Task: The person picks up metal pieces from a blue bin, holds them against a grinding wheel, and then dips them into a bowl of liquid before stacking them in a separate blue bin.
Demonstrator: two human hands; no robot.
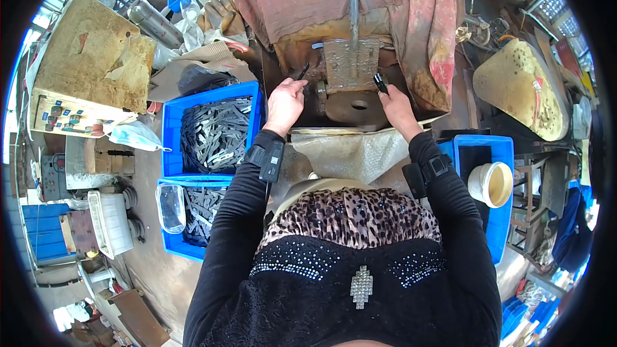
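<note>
Nearest the camera: black beaded top with a leopard-print panel point(350, 218), both black sleeves running up to a rusty brown press with a round-holed steel bed plate point(350, 108).

Left hand point(285, 104): fingers closed narrow round a thin dark flat metal strip point(303, 71), tip angled up toward the left side of the tooling block. Right hand point(395, 104): also pinched shut on a small black metal piece point(380, 82), just right of the block. Both hands rest at the edge of the bed plate, either side of the hole. A black strap-on device sits on each wrist.

Risks, as I read it:
- Fingers sit very close to the die area. If the ram comes down while either hand is that near, it's a crush hazard.
- Strip is held by one end only, so it could tip or slip out of the pinch and drop behind the plate.
- Greasy, rusty surfaces mean poor grip.
- Loose red cloth point(424, 19) draped over the machine hangs near the right hand and could snag.

Containers:
- Upper blue plastic crate point(171, 130) at left: heaped with grey flat metal strips.
- Lower blue plastic crate point(172, 244) below it: more of the same, with a clear plastic tub point(169, 207) resting on its rim. Can't tell what's in the tub.
- Blue plastic bin point(500, 154) at right: holds a cream-coloured round plastic cup point(491, 184), apparently empty. The rest of the bin interior is dark.
</note>
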